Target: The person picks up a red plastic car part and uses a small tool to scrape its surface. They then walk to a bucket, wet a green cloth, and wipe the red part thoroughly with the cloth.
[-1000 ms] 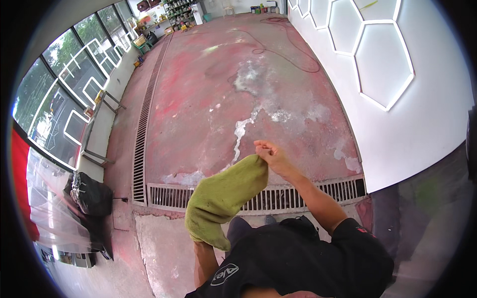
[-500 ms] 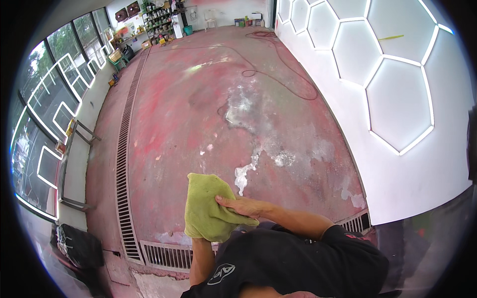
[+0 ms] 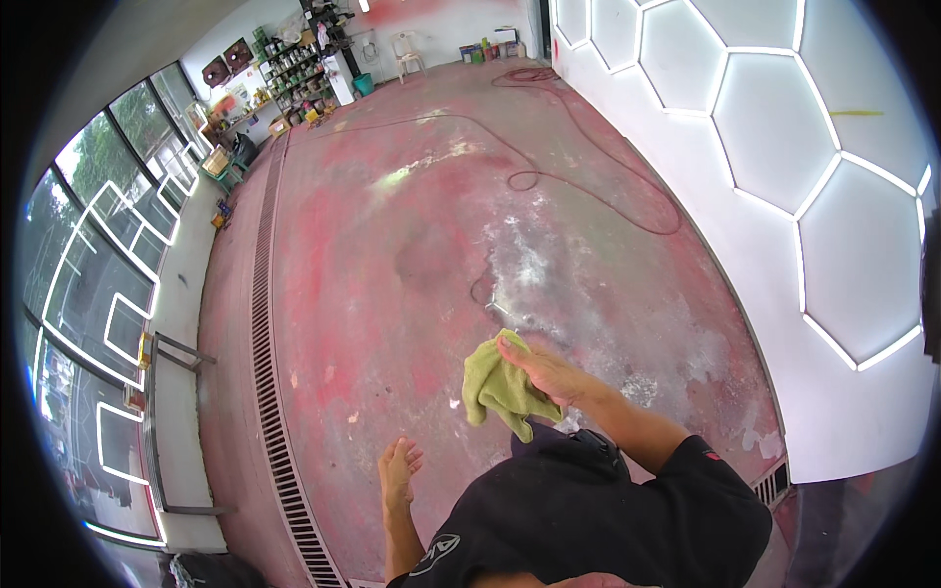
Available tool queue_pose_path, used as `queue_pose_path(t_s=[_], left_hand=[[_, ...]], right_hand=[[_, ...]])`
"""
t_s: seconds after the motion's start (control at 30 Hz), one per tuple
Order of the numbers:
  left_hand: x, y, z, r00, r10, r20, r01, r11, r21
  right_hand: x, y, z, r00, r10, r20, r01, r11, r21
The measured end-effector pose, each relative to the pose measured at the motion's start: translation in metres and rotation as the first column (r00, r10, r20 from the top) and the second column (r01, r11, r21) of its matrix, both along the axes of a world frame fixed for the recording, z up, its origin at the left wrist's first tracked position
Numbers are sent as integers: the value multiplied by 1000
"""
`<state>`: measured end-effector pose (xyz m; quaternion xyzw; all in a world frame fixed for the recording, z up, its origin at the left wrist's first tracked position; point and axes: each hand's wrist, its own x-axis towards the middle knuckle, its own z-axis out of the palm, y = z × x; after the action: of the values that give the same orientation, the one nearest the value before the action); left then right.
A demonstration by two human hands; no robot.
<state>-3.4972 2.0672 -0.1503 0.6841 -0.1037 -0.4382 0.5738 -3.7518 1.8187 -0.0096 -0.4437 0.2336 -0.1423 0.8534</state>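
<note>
A crumpled yellow-green cloth [image 3: 498,384] hangs from my right hand [image 3: 545,376], pinched between the thumb and the fingers. It is held out in front of my body above the floor. Lower and to the left, my left hand [image 3: 400,470] is raised with its fingers apart and nothing in it. A gap separates that hand from the cloth. The palm side of my right hand and the fingers behind the cloth are partly hidden.
A slotted drain grate [image 3: 265,363] runs along the left of the stained red floor [image 3: 392,323]. A thin hose [image 3: 588,201] lies looped farther off. Metal stand [image 3: 152,431] by the windows; white panel with lit hexagons [image 3: 686,147] on the right; shelves [image 3: 299,83] and chair [image 3: 408,56] at the back.
My left hand has come out from under the cloth and moved lower. The cloth, earlier spread over it, now hangs bunched from my right hand, farther right. The view has shifted too.
</note>
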Motion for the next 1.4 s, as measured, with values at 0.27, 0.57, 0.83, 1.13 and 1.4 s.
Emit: queue_pose_path(t_s=[0.27,0.57,0.83,1.13,1.4], left_hand=[[132,-194,18,994,11,-107,-32,979,-199],[351,-492,16,867,-449,-215,232,747,-623],[492,-733,110,865,-375,-333,154,831,-535],[653,-1055,159,969,-47,-242,-97,829,-550],[808,-1274,147,908,-408,-97,324,829,-456]], right_hand=[[197,-196,0,985,74,-157,-109,967,-230],[440,-399,4,953,287,-97,-286,958,24],[579,-631,25,999,41,-32,-38,995,94],[752,-933,-72,932,-333,-140,334,942,-16],[933,-1127,-36,978,-145,152,97,953,288]])
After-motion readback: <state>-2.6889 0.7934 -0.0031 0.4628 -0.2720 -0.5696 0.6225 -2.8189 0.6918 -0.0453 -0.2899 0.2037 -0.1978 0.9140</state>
